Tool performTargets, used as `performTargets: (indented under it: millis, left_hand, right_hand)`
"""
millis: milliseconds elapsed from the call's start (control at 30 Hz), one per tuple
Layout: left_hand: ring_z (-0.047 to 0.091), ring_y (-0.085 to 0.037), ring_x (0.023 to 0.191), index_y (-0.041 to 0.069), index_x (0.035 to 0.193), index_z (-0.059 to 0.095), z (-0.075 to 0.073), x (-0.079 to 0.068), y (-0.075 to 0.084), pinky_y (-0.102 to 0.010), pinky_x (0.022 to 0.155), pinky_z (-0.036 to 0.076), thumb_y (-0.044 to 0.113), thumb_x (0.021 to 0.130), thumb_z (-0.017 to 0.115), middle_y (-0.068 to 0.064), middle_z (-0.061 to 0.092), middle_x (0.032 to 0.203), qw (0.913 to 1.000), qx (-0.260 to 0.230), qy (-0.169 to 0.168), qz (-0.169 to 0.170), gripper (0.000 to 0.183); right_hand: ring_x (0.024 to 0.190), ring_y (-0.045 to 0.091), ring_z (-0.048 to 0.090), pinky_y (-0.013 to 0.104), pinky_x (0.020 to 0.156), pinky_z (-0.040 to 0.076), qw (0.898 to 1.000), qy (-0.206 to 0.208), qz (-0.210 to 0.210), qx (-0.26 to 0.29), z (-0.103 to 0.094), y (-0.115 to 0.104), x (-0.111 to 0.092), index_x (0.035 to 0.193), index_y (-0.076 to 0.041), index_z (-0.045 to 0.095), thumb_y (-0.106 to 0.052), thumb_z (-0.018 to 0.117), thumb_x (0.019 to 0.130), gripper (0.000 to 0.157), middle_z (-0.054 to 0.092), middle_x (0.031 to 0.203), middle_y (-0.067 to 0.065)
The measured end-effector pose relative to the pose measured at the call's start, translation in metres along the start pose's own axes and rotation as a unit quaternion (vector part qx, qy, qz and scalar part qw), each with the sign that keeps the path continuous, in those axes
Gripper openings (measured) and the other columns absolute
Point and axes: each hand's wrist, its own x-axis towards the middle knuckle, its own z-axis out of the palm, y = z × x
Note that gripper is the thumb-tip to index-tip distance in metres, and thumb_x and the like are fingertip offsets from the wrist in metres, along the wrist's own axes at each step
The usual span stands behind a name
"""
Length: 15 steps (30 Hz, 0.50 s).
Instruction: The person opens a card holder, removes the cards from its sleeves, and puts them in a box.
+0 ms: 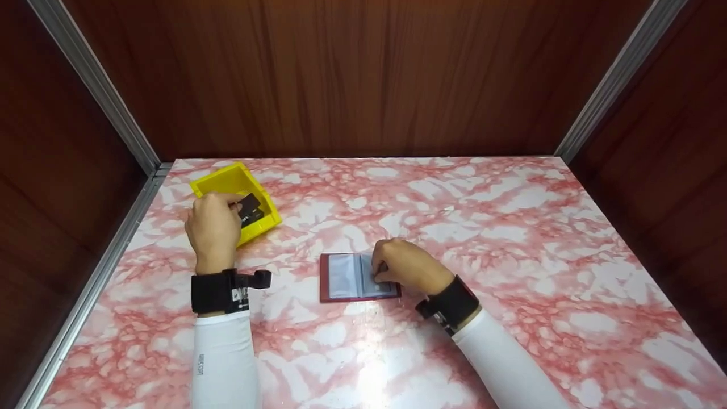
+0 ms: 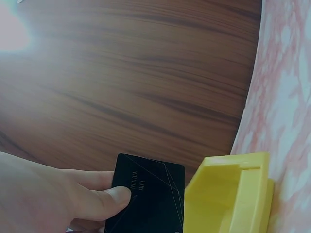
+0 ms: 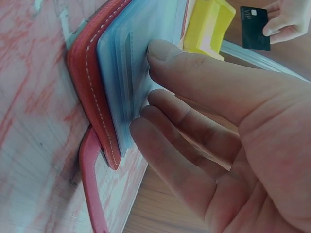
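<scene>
My left hand [image 1: 214, 227] pinches a black card [image 2: 148, 196] between thumb and fingers at the yellow bin [image 1: 267, 218]. The right wrist view shows a gold-white square and "VIP" lettering on that card. Just beneath it in the head view is a dark piece with white marks [image 1: 250, 218]. On the table an open red card holder [image 1: 324, 278] shows clear plastic sleeves [image 1: 343, 276]. My right hand [image 1: 409, 262] pinches at its right-hand sleeves, thumb against the plastic and the other fingers curled at the edge. The index fingertip is hidden.
The table [image 1: 483, 227] has a red and white marbled top. Brown wood-grain panels [image 1: 352, 79] rise at the back and both sides, with metal rails [image 1: 108, 91] at the corners. A red strap [image 3: 90, 179] hangs beside the card holder.
</scene>
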Motion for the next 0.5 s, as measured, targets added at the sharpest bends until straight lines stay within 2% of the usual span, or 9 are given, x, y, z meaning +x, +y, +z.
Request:
performTargets:
  millis: [200, 500]
  left_hand:
    - [0.074, -0.051, 0.11, 0.007, 0.121, 0.083, 0.009, 0.009, -0.003, -0.067, 0.095, 0.058, 0.007, 0.104, 0.065, -0.025, 0.078, 0.125, 0.9998, 0.009, -0.016, -0.008, 0.024]
    - [0.073, -0.055, 0.11, 0.007, 0.12, 0.083, 0.023, 0.023, -0.013, -0.068, 0.093, 0.057, 0.004, 0.103, 0.064, -0.028, 0.078, 0.124, 0.9992, 0.016, -0.035, -0.009, 0.025]
  right_hand:
    - [0.092, 0.023, 0.075, 0.038, 0.085, 0.064, 1.0, 0.001, -0.004, 0.001, 0.001, 0.001, 0.0, 0.09, -0.008, 0.084, -0.01, 0.091, 0.086, 0.009, 0.078, 0.097, 0.007]
    - [0.09, 0.021, 0.075, 0.037, 0.084, 0.064, 1.0, -0.004, 0.018, 0.004, 0.0, -0.001, 0.003, 0.09, -0.009, 0.083, -0.011, 0.091, 0.086, 0.01, 0.078, 0.097, 0.006]
